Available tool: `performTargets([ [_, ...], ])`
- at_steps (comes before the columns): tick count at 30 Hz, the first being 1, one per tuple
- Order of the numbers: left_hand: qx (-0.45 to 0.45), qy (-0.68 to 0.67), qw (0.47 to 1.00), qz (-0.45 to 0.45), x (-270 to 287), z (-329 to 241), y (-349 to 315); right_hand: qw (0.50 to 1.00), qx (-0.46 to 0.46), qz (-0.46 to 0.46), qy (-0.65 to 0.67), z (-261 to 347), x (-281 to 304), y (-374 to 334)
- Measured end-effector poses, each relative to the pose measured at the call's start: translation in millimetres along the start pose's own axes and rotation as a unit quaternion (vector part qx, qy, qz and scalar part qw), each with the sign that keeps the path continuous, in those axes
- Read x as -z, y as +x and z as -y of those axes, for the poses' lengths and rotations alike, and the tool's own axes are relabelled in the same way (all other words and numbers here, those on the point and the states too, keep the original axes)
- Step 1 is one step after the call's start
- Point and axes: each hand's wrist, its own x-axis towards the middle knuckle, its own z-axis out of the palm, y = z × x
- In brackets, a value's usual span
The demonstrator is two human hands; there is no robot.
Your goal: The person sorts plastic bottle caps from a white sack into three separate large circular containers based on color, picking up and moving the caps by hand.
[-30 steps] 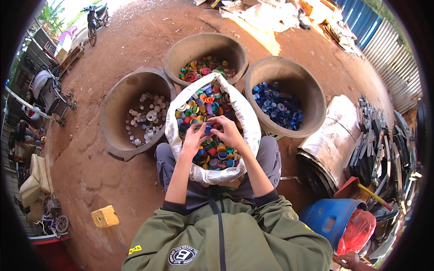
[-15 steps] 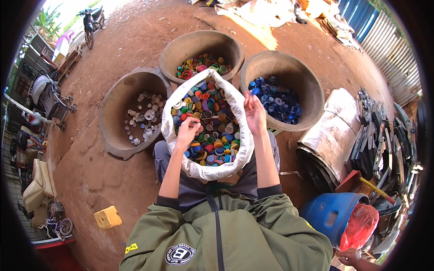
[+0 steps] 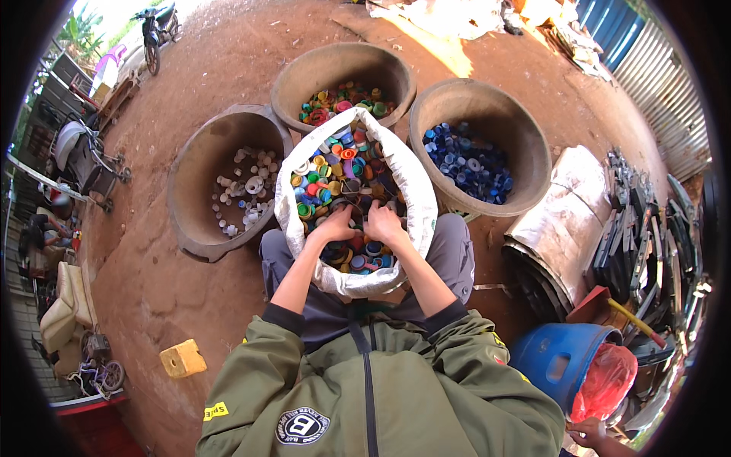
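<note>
A white woven sack (image 3: 417, 190) with a rolled rim stands between my knees, full of mixed coloured bottle caps (image 3: 326, 171). My left hand (image 3: 333, 227) and my right hand (image 3: 385, 224) both reach into it, close side by side. Thumbs and forefingers look apart, dipping among the caps. The fingertips are partly hidden there, and no held cap shows in either hand. Around the sack stand three tubs: the left tub (image 3: 194, 152) has white caps (image 3: 255, 185), the far tub (image 3: 335, 57) red, yellow and green ones, the right tub (image 3: 487, 95) blue caps (image 3: 468, 164).
To the right lie a rolled sheet (image 3: 560, 198), a heap of dark strips (image 3: 636, 236) and a tipped blue drum (image 3: 556, 362) with a red bag. Another person's hand (image 3: 590, 434) shows at the lower right. A yellow block (image 3: 183, 358) lies on the dirt floor at left.
My right hand has come back from beside the blue-cap tub into the sack. The blue cap above that tub's edge no longer shows there. My left hand has moved slightly nearer and right.
</note>
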Motion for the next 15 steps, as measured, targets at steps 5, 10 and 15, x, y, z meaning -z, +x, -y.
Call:
performTargets([
  [5,0.065,-0.205,0.970,0.115,15,-19,-6,0.997,0.012,0.000,0.074,-4,0,-6],
  [10,0.039,-0.289,0.952,0.091,4,-5,-6,0.994,0.032,0.008,0.107,0,0,-13],
  [15,0.143,-0.459,0.871,0.100,23,-49,-16,0.952,-0.014,-0.030,0.305,-12,-41,1],
])
